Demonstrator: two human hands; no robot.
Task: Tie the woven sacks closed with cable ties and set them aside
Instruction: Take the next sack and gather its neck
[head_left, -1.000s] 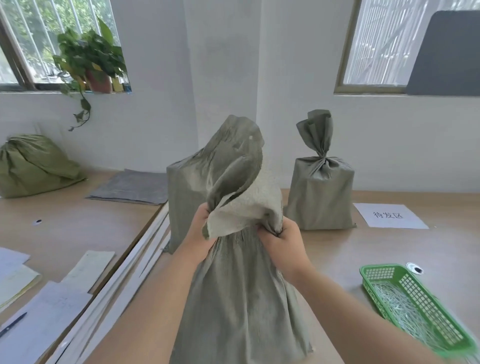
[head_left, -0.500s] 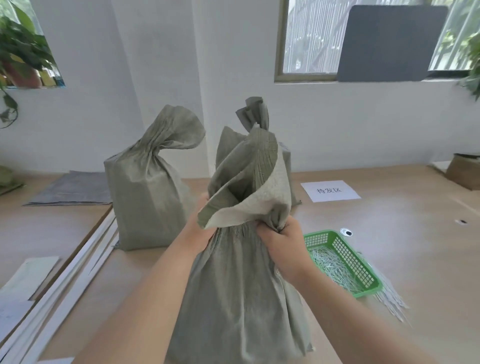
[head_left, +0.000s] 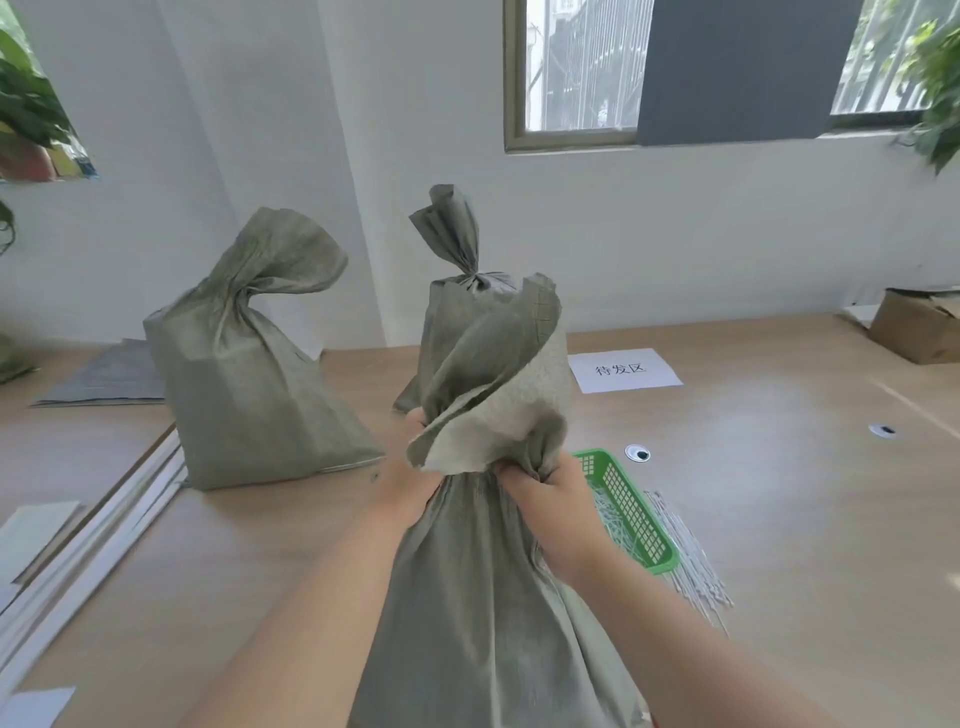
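Packing rm, zone label (head_left: 623, 370) on wood bench (head_left: 779, 493), basket (head_left: 631, 512) of cable ties (head_left: 691, 561)

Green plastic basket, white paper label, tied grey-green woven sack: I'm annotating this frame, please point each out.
Green plastic basket (head_left: 632, 508), head view, mesh side wall.
White paper label (head_left: 623, 370), head view, printed middle.
Tied grey-green woven sack (head_left: 455, 234), head view, gathered neck.

The near sack (head_left: 483, 597) is standing, neck bunched. The left sack (head_left: 249, 384) is sitting twisted, the far sack (head_left: 447, 322) tied. Ties (head_left: 685, 556) are lying right.
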